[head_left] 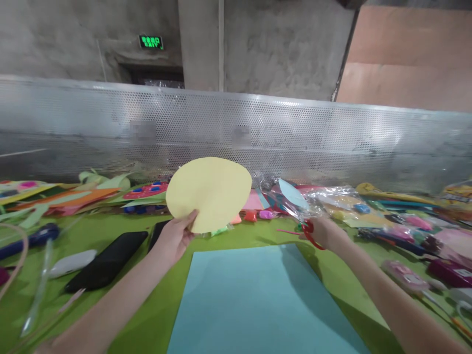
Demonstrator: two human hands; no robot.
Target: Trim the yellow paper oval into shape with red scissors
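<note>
My left hand (177, 238) pinches the lower edge of a pale yellow paper oval (210, 191), thumb in front and the other fingers partly behind it. The oval is held up above the table, its flat face toward me. Over to the right, my right hand (322, 233) is closed around the red handles of a pair of scissors (309, 235); some of its fingers are hidden. Below and between my hands, a large light blue sheet of paper (254, 300) lies flat on the green table.
A black phone (108, 263) and a white oval object (73, 263) lie left. Coloured papers (81, 196) and clear plastic packets (332, 196) line the back, before a perforated metal panel (295, 130). A pink device with a cable (405, 276) sits at the right.
</note>
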